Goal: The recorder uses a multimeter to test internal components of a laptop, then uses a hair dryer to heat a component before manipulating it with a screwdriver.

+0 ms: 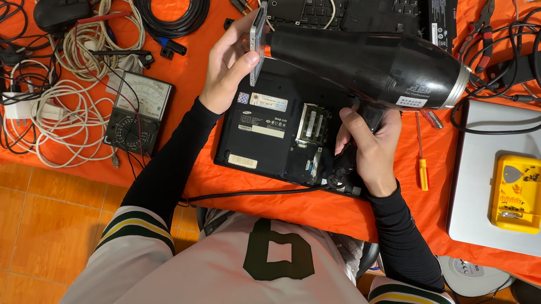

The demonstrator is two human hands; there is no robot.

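Observation:
My right hand [366,149] grips the handle of a black hair dryer [371,63], held level above the table with its nozzle pointing left. My left hand [230,66] holds a thin silver phone [257,38] upright on its edge, right at the dryer's nozzle. Below both lies a black laptop [266,133] turned upside down, its bottom panel off and memory modules showing.
An orange cloth [186,88] covers the table. At the left are white and black cable coils [73,70], a mouse [61,9] and an analog multimeter [139,113]. A yellow case [519,193] rests on a silver laptop [489,230] at the right, near an orange-handled screwdriver [421,161] and pliers [482,26].

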